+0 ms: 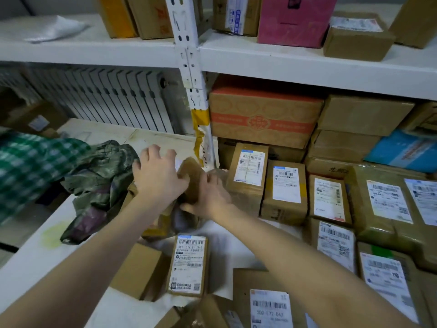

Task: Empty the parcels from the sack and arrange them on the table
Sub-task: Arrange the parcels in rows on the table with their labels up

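Observation:
A brown cardboard parcel (192, 178) sits between my hands in the middle of the white table (35, 259). My left hand (159, 174) rests on its left top with fingers spread. My right hand (208, 194) grips its right side and is motion-blurred. A crumpled dark green sack (99, 183) lies just left of the parcel. Several labelled parcels stand in rows to the right, such as one (248, 170) and another (285, 189). A labelled parcel (188, 265) lies flat in front of my arms.
White metal shelving (307, 67) above holds cardboard boxes and a pink box (293, 20). An orange-printed carton (262, 114) stands behind the rows. A shelf upright (198, 110) rises behind the parcel. A green checked sleeve of another person (28, 166) is at left. A radiator (106, 95) lines the wall.

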The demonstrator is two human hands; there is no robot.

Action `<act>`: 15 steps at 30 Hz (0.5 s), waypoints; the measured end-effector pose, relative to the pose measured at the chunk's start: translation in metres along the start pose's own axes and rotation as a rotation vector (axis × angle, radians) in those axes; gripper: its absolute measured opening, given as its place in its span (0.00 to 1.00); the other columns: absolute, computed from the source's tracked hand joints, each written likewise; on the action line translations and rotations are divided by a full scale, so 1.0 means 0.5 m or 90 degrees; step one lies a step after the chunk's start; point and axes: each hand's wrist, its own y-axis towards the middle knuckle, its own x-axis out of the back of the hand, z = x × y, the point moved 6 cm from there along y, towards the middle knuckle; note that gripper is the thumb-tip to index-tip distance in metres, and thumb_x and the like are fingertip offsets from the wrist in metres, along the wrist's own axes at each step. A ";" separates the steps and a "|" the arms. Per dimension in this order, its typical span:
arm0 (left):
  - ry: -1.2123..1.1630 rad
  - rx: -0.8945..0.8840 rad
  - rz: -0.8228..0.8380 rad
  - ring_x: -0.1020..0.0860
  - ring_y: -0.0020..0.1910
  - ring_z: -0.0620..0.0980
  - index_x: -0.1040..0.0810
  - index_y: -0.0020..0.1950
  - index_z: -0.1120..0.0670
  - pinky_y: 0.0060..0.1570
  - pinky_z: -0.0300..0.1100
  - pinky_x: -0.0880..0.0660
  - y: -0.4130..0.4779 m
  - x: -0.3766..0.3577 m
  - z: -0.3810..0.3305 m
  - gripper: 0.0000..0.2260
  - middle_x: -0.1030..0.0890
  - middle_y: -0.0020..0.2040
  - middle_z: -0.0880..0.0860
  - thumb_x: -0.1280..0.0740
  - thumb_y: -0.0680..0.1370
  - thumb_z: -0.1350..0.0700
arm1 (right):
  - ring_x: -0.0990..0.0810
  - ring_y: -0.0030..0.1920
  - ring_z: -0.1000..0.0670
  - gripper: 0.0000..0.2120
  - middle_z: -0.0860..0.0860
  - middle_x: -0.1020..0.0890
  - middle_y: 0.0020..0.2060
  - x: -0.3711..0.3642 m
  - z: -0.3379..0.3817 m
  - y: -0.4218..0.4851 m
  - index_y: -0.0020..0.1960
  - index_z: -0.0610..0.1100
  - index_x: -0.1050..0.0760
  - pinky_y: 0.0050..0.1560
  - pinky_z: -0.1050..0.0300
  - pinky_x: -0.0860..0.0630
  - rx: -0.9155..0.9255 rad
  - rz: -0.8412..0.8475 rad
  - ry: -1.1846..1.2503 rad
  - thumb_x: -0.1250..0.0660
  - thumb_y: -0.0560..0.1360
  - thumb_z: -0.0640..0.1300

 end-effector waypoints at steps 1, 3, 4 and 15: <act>0.037 0.022 0.064 0.40 0.71 0.62 0.34 0.70 0.49 0.66 0.59 0.38 -0.005 -0.017 0.017 0.31 0.36 0.69 0.59 0.32 0.70 0.40 | 0.38 0.70 0.37 0.52 0.37 0.39 0.70 -0.009 0.007 0.005 0.76 0.44 0.55 0.64 0.44 0.31 -0.022 0.003 -0.013 0.29 0.66 0.64; 0.047 0.067 0.169 0.44 0.73 0.63 0.42 0.73 0.47 0.67 0.62 0.40 -0.016 -0.048 0.051 0.38 0.42 0.71 0.61 0.32 0.68 0.37 | 0.35 0.68 0.38 0.51 0.37 0.36 0.69 -0.013 0.019 0.012 0.75 0.41 0.53 0.63 0.47 0.32 -0.052 -0.022 -0.058 0.29 0.67 0.63; 0.035 0.084 0.196 0.44 0.72 0.64 0.45 0.74 0.47 0.67 0.61 0.40 -0.020 -0.059 0.060 0.39 0.42 0.71 0.61 0.31 0.69 0.38 | 0.33 0.67 0.38 0.49 0.36 0.34 0.68 -0.010 0.019 0.015 0.74 0.40 0.49 0.62 0.48 0.31 -0.062 -0.041 -0.071 0.28 0.67 0.62; -0.159 0.188 0.090 0.36 0.66 0.64 0.38 0.72 0.48 0.62 0.56 0.36 -0.022 -0.011 0.090 0.35 0.35 0.65 0.61 0.30 0.68 0.42 | 0.24 0.54 0.50 0.30 0.52 0.22 0.52 0.176 -0.047 -0.102 0.62 0.48 0.25 0.50 0.55 0.24 -0.126 -0.089 0.271 0.26 0.62 0.55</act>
